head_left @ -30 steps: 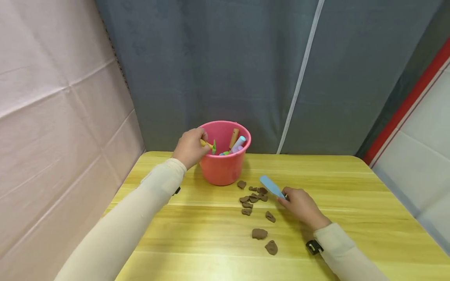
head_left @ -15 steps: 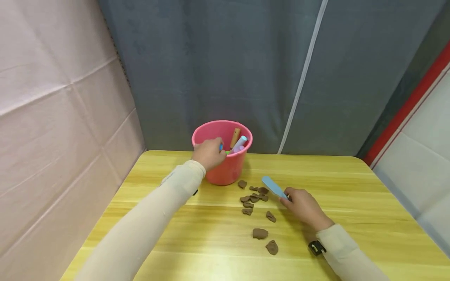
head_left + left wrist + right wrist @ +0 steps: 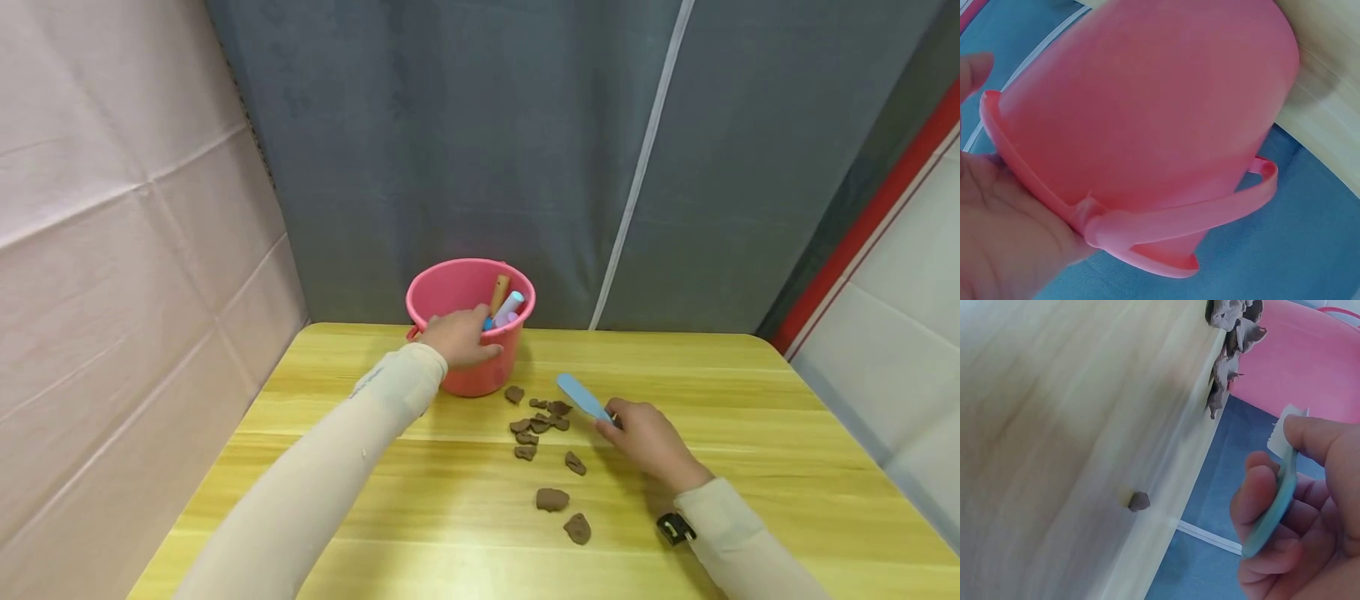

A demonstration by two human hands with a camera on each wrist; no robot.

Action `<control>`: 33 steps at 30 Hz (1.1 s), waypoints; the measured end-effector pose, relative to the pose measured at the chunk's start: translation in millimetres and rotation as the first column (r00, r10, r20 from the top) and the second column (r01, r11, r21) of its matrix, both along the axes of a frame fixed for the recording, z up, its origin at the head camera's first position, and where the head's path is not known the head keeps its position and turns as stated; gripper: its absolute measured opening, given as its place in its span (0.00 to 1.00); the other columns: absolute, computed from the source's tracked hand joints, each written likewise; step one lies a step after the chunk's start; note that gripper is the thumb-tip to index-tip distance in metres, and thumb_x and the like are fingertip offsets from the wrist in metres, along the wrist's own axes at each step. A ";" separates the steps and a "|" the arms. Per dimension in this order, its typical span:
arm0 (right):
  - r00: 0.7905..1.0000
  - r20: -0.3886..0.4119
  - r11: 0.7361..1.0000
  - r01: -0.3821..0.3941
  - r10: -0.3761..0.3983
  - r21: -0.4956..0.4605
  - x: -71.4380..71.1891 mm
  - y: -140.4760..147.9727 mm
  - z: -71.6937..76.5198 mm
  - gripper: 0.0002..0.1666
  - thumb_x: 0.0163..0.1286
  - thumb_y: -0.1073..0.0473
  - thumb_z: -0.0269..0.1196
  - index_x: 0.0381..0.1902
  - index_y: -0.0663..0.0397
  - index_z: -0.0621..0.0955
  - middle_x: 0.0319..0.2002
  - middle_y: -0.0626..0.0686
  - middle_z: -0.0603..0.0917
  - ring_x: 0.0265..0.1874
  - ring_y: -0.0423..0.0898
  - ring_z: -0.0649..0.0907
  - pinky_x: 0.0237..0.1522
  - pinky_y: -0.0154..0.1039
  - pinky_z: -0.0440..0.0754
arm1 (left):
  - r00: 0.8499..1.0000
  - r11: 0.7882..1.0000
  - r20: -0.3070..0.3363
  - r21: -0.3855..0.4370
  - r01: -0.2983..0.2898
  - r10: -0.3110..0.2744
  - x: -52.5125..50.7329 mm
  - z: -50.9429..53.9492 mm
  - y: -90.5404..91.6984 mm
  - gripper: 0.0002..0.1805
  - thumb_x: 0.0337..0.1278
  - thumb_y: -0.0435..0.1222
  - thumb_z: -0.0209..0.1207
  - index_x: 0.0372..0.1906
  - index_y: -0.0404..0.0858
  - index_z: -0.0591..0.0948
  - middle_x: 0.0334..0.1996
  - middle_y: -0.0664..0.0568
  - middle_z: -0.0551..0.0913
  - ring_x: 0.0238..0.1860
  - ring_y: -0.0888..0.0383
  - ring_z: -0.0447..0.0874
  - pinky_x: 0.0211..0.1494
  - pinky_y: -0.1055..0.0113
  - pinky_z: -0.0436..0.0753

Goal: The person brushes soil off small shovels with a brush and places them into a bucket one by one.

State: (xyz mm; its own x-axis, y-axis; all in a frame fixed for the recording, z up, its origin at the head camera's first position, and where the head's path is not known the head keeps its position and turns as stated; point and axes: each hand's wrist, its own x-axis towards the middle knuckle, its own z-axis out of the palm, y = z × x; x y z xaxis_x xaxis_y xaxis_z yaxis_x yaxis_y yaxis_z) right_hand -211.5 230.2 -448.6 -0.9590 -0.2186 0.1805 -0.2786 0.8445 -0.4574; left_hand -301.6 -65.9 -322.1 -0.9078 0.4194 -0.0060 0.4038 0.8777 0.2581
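Observation:
A pink bucket (image 3: 480,379) stands at the back of the table. My left hand (image 3: 459,335) lies over its near rim with fingers reaching inside and the thumb apart; nothing shows in its grasp. In the left wrist view the palm (image 3: 1016,231) is against the bucket's rim. Inside are a wooden handle (image 3: 499,293), a pale blue stick (image 3: 511,305) and a purple piece. My right hand (image 3: 651,442) grips a light blue plastic spatula (image 3: 581,395), its blade pointing toward the brown clay pieces (image 3: 542,423). The spatula's handle (image 3: 1272,512) shows among the curled fingers in the right wrist view.
Separate clay lumps lie nearer on the table (image 3: 712,375), one flat piece (image 3: 552,499) and another (image 3: 577,528) at the front. A grey curtain (image 3: 480,150) hangs behind the table, and a pale cloth wall (image 3: 142,250) rises at the left.
My left hand has moved from above the bucket's left rim, where it pinched a yellow-and-green tool, down to the near rim. The tool is out of the fingers. My right hand stays nearly still.

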 end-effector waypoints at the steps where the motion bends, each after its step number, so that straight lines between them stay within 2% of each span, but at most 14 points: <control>1: 1.000 -0.003 1.000 -0.001 0.001 0.000 0.3 0.5 1.2 0.09 0.70 0.57 0.64 0.33 0.55 0.78 0.15 0.44 0.67 0.13 0.38 0.63 0.15 0.32 0.59 | 1.000 1.000 -0.003 -0.005 0.008 -0.008 -0.4 -0.5 -0.2 0.27 0.59 0.52 0.64 0.56 0.44 0.69 0.41 0.54 0.78 0.46 0.55 0.77 0.58 0.46 0.71; 5: 1.000 -0.016 1.000 0.002 -0.002 -0.005 -0.2 3.2 3.5 0.09 0.70 0.58 0.64 0.32 0.56 0.78 0.14 0.45 0.67 0.13 0.39 0.63 0.15 0.33 0.59 | 0.998 0.999 -0.056 -0.007 0.042 -0.042 -0.7 -1.7 -1.7 0.38 0.60 0.51 0.63 0.71 0.43 0.63 0.51 0.54 0.78 0.54 0.54 0.76 0.65 0.41 0.66; 8: 1.000 -0.012 1.000 0.012 -0.012 -0.002 -1.5 5.0 2.6 0.10 0.70 0.58 0.64 0.31 0.56 0.77 0.14 0.45 0.66 0.12 0.39 0.63 0.15 0.33 0.59 | 0.991 0.997 -0.115 0.033 0.067 -0.063 1.1 -3.2 -5.6 0.37 0.61 0.48 0.62 0.71 0.42 0.63 0.49 0.53 0.78 0.51 0.53 0.76 0.65 0.45 0.68; 10: 1.000 -0.006 1.000 0.016 -0.016 0.002 -1.4 6.4 1.3 0.11 0.70 0.58 0.64 0.30 0.55 0.76 0.14 0.45 0.66 0.12 0.39 0.63 0.15 0.33 0.59 | 0.983 0.992 -0.169 0.092 0.083 -0.066 4.2 -5.2 -10.8 0.32 0.61 0.46 0.61 0.68 0.41 0.67 0.49 0.52 0.78 0.50 0.53 0.75 0.63 0.49 0.70; 12: 1.000 -0.003 1.000 0.024 -0.024 0.006 -0.7 8.1 0.3 0.12 0.70 0.57 0.64 0.28 0.55 0.76 0.14 0.45 0.67 0.13 0.39 0.64 0.15 0.33 0.60 | 0.968 0.981 -0.241 0.166 0.105 -0.063 8.9 -8.1 -17.6 0.28 0.61 0.44 0.61 0.64 0.39 0.71 0.49 0.51 0.78 0.50 0.52 0.73 0.61 0.53 0.73; 15: 0.999 0.007 0.999 0.042 -0.043 0.016 2.0 13.3 -0.6 0.13 0.70 0.57 0.64 0.28 0.54 0.74 0.15 0.46 0.68 0.13 0.40 0.65 0.16 0.35 0.62 | 0.933 0.950 -0.358 0.279 0.138 -0.031 20.9 -15.6 -30.7 0.23 0.60 0.41 0.62 0.59 0.37 0.76 0.51 0.49 0.78 0.52 0.52 0.73 0.58 0.56 0.77; 18: 0.998 0.017 0.998 0.065 -0.066 0.024 4.8 20.7 -0.9 0.14 0.70 0.57 0.64 0.27 0.54 0.73 0.16 0.47 0.68 0.14 0.41 0.66 0.17 0.36 0.63 | 0.902 0.913 -0.431 0.373 0.165 0.013 37.7 -27.0 -48.4 0.19 0.60 0.39 0.63 0.54 0.36 0.79 0.50 0.48 0.79 0.51 0.51 0.74 0.54 0.56 0.79; 19: 0.997 0.017 0.997 0.072 -0.072 0.026 5.3 23.7 -1.4 0.14 0.70 0.57 0.64 0.27 0.54 0.73 0.16 0.47 0.68 0.14 0.42 0.66 0.17 0.36 0.62 | 0.900 0.903 -0.435 0.395 0.168 0.023 43.7 -31.3 -55.4 0.17 0.61 0.38 0.63 0.53 0.36 0.79 0.49 0.48 0.79 0.51 0.50 0.74 0.53 0.55 0.80; 21: 0.996 0.014 0.996 0.082 -0.083 0.028 6.3 30.7 -2.0 0.14 0.70 0.57 0.64 0.26 0.54 0.73 0.16 0.47 0.67 0.15 0.42 0.65 0.18 0.37 0.62 | 0.907 0.891 -0.420 0.425 0.158 0.039 54.2 -41.3 -69.9 0.16 0.62 0.38 0.62 0.52 0.36 0.80 0.49 0.48 0.80 0.52 0.50 0.75 0.55 0.54 0.79; 23: 0.995 0.008 0.995 0.095 -0.095 0.025 6.7 39.4 -2.6 0.14 0.70 0.57 0.64 0.26 0.54 0.73 0.16 0.47 0.66 0.15 0.43 0.65 0.19 0.37 0.62 | 0.922 0.886 -0.383 0.445 0.133 0.054 62.0 -53.8 -83.7 0.15 0.63 0.38 0.62 0.51 0.36 0.80 0.49 0.48 0.80 0.52 0.48 0.76 0.56 0.52 0.78; 26: 0.993 0.017 0.993 0.119 -0.119 0.027 8.0 54.0 -4.8 0.15 0.70 0.57 0.63 0.25 0.54 0.72 0.16 0.48 0.66 0.15 0.44 0.65 0.19 0.38 0.62 | 0.955 0.884 -0.279 0.466 0.044 0.100 71.5 -74.7 -100.9 0.14 0.64 0.38 0.62 0.51 0.37 0.81 0.50 0.49 0.80 0.54 0.48 0.77 0.56 0.52 0.78; 28: 0.990 0.033 0.990 0.133 -0.134 0.036 8.8 63.1 -7.7 0.16 0.70 0.57 0.62 0.24 0.54 0.72 0.16 0.49 0.66 0.15 0.44 0.66 0.20 0.39 0.62 | 0.968 0.878 -0.214 0.479 -0.013 0.131 77.9 -88.5 -110.0 0.13 0.64 0.38 0.62 0.50 0.38 0.81 0.50 0.49 0.80 0.53 0.48 0.78 0.53 0.52 0.79; 30: 0.988 0.056 0.988 0.144 -0.147 0.048 10.2 70.5 -11.1 0.17 0.70 0.57 0.62 0.23 0.54 0.70 0.15 0.49 0.66 0.15 0.44 0.65 0.20 0.39 0.62 | 0.975 0.877 -0.163 0.478 -0.055 0.150 85.4 -99.2 -117.5 0.12 0.65 0.38 0.62 0.50 0.39 0.81 0.50 0.49 0.79 0.52 0.49 0.78 0.50 0.53 0.80; 33: 0.985 0.072 0.986 0.155 -0.159 0.059 11.2 78.3 -15.1 0.19 0.70 0.57 0.63 0.21 0.53 0.69 0.15 0.48 0.65 0.15 0.44 0.65 0.20 0.39 0.61 | 0.979 0.886 -0.142 0.459 -0.063 0.143 95.0 -107.0 -125.7 0.13 0.65 0.37 0.62 0.51 0.39 0.81 0.52 0.49 0.79 0.53 0.49 0.78 0.49 0.53 0.81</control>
